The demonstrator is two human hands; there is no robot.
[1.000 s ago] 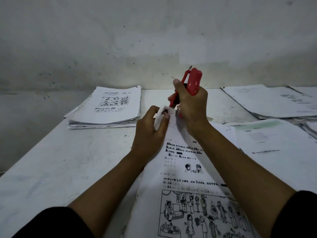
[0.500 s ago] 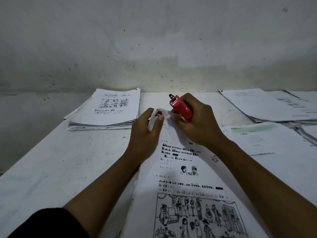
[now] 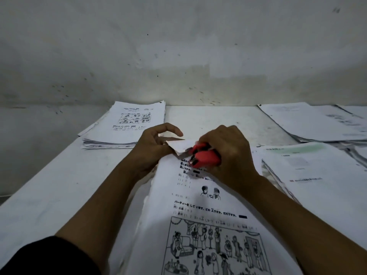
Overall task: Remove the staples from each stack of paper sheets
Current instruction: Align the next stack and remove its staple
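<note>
Centrally, on the white bench (image 3: 59, 195), lies the worked stack (image 3: 198, 225), top sheet printed with text and a cartoon scene. Its far corner (image 3: 178, 145) is folded up off the rest.

Left hand (image 3: 153, 147): holds the folded corner, thumb side against the paper; index finger curved above it, not touching. Exact pinch point is hidden behind the paper, probably thumb and lower fingers.

Right hand (image 3: 228, 155): fingers curled tight round a red remover (image 3: 206, 158), which points left, its nose just at the folded corner's edge. Motion blur here; contact with a staple cannot be confirmed, and no staple is resolved.

Surroundings:
- Second stack (image 3: 129, 126) at far left of the bench, against the wall (image 3: 178, 46), well apart from the hands, top sheet printed with a picture block.
- Loose piles (image 3: 317, 124) at far right, overlapping.
- Nearer right pile (image 3: 317, 175), green-banded header, just beside the right forearm.
- Dark sleeve (image 3: 49, 257) on the left arm, bottom left corner.
</note>
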